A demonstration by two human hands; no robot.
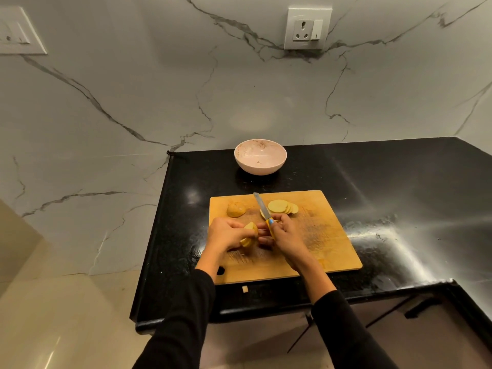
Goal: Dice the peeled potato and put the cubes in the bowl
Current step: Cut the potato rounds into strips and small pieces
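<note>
Fingers of the left hand curl round a small stack of pale yellow potato slices, a closed grip that holds the stack on edge just above the near-left part of the rectangular wooden cutting board. The right hand has its grip closed round the yellow handle of a small steel-bladed knife; the blade points away from the person and a blue patch shows on the handle near the thumb. The right fingertips lie just beside the held slices, but I cannot tell whether they touch them.

Farther back on the board, right of the blade, a fan of round pale potato slices lies flat, overlapping one another. To the left of the blade sits a rounded end piece of potato, browner on its domed side. One tiny pale scrap lies on the black speckled stone tabletop, just off the board's near edge.

The shallow white round bowl stands on the tabletop behind the board, well apart from the hands, with only faint brownish specks inside and no potato in it.

Both arms wear black sleeves. On the veined marble wall are a white socket plate and a second white switch plate. No writing or brand can be read anywhere.
</note>
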